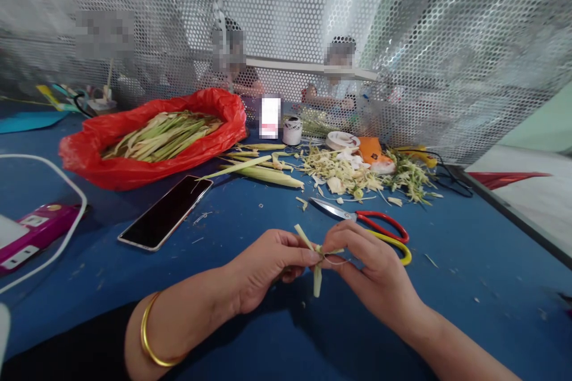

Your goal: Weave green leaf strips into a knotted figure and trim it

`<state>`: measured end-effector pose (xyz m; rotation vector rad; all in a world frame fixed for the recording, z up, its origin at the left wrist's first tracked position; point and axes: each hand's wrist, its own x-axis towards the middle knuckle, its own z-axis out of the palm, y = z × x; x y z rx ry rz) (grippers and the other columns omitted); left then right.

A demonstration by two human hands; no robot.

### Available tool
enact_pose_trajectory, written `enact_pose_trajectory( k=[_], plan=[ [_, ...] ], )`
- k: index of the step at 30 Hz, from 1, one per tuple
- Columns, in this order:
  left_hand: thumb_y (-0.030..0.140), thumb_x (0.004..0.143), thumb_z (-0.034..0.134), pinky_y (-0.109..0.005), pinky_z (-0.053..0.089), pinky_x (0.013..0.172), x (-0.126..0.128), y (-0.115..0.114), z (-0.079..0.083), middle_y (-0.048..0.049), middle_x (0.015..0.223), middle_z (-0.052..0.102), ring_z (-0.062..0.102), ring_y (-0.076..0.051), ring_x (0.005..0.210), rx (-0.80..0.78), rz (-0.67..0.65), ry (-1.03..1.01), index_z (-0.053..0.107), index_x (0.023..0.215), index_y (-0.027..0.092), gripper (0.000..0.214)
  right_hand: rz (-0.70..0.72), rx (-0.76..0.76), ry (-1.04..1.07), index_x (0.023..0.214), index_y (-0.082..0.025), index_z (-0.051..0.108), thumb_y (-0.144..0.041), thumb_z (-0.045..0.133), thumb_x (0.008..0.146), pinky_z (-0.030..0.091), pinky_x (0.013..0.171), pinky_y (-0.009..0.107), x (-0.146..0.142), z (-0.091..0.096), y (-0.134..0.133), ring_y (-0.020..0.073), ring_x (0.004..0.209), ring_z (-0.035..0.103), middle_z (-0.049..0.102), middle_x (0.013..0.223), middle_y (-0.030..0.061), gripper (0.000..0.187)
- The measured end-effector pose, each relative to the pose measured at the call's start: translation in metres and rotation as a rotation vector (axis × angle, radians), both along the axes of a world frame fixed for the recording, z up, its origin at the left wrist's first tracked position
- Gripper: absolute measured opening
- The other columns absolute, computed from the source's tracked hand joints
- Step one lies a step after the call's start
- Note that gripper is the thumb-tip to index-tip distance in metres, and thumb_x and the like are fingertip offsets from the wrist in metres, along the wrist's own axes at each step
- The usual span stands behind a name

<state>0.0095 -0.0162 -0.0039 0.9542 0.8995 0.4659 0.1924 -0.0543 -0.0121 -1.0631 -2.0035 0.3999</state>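
The left hand pinched the leaf strip at its crossing, thumb closed down; holding that spot firm while snugging the thin strand seemed wise. The strip, around five o'clock from view centre, ran lengthwise from eleven to six. The right hand gripped it from three o'clock, fingertips nearly meeting

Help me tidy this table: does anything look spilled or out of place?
Small scraps lie loose on the blue table, apart from the heaped trimmings, so they look spilled. The scissors look odd too: one handle is red, the other yellow.
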Motion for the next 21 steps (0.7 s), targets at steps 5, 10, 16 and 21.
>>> enact_pose_trajectory(
  k=[5,10,16,21],
  plan=[
    [0.029,0.059,0.075,-0.026,0.017,0.054,0.0001,-0.0001,0.001,0.0043,0.056,0.052,0.033,-0.007,0.051,0.003,0.005,0.006,0.07,0.069,0.014,0.019,-0.001,-0.046,0.014,0.086,-0.021,0.059,-0.01,0.057,0.087,0.048,0.067,0.026,-0.0007,-0.001,0.001,0.0143,0.076,0.059,0.06,0.084,0.0021,0.012],
    [0.029,0.06,0.075,-0.026,0.017,0.054,0.0002,-0.0002,0.001,0.0044,0.056,0.051,0.032,-0.007,0.051,0.005,-0.001,0.0,0.07,0.07,0.014,0.019,0.002,-0.065,0.036,0.083,-0.021,0.059,-0.011,0.056,0.087,0.047,0.067,0.027,-0.001,-0.0009,0.0001,0.0148,0.075,0.058,0.06,0.083,0.0024,0.011],
    [0.031,0.064,0.073,-0.027,0.017,0.053,0.0006,0.0006,0.002,0.0042,0.057,0.05,0.034,-0.008,0.051,-0.018,0.011,-0.024,0.07,0.068,0.015,0.017,-0.102,-0.291,0.181,0.096,-0.021,0.061,-0.023,0.068,0.079,0.05,0.072,0.03,0.0012,0.0014,0.0028,0.0168,0.079,0.06,0.064,0.085,0.0019,0.02],
    [0.032,0.067,0.072,-0.026,0.018,0.052,0.0004,0.0017,0.0017,0.0035,0.059,0.052,0.035,-0.008,0.053,-0.001,0.017,-0.025,0.071,0.077,0.016,0.019,-0.141,-0.476,0.347,0.09,-0.018,0.064,-0.036,0.064,0.081,0.05,0.065,0.029,0.0021,0.0004,0.0072,0.0161,0.07,0.061,0.065,0.076,0.0021,0.02]
  ],
)
